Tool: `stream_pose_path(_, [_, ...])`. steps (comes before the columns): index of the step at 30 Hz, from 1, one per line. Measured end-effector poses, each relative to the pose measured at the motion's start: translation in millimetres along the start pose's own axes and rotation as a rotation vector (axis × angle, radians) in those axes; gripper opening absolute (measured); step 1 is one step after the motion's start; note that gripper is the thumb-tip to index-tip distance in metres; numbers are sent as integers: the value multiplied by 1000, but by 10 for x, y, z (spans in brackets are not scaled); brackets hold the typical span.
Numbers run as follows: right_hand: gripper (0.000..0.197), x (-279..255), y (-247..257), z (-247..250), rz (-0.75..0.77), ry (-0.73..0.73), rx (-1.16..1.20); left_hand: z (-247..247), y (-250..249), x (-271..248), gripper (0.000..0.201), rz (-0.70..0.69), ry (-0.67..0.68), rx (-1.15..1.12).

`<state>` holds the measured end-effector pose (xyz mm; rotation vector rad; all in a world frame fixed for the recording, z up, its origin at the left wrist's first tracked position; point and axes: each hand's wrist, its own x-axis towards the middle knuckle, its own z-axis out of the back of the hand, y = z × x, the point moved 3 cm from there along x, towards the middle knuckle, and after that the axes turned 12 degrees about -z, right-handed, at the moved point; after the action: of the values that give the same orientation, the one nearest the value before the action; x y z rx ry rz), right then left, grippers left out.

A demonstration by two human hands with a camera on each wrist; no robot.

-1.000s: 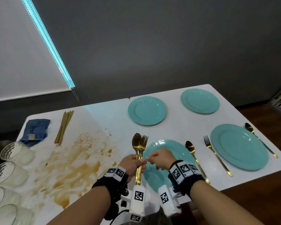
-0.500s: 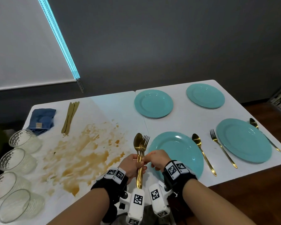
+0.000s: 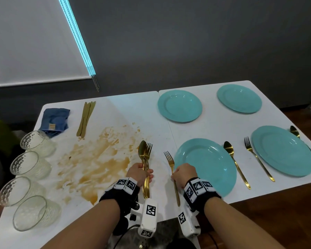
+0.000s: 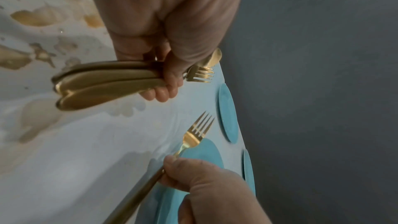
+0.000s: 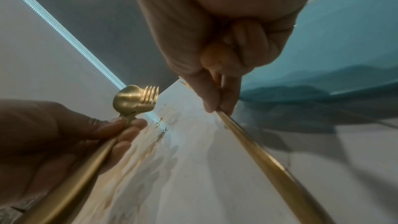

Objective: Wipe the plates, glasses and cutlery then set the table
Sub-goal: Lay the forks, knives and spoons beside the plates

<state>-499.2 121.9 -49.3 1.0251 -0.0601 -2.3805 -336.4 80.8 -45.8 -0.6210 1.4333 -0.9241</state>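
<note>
Four plates are laid on the table (image 3: 214, 133); the nearest plate (image 3: 205, 166) is the landmark. Far left of it, four glasses (image 3: 29, 166) and knives (image 3: 85, 121) wait beyond a brown spill (image 3: 90, 162). Just left, the right hand (image 3: 184, 174) pinches a fork (image 3: 171, 164); further left, the left hand (image 3: 139, 174) grips remaining cutlery (image 3: 145, 159).

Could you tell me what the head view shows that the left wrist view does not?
Only the head view shows the four glasses, blue cloth and knives. Only the left wrist view shows the left hand fingers curled around the cutlery bundle from below. Both show the right hand pinching a single fork beside the nearest plate.
</note>
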Motion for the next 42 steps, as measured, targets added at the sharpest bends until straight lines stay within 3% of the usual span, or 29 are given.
stream_pose_path(24, [23, -185, 93, -116, 172, -286, -392, 185, 37, 24, 22, -38, -4, 31])
stream_pose_path(42, [25, -235, 59, -90, 261, -282, -484, 115, 59, 45, 27, -13, -9, -23])
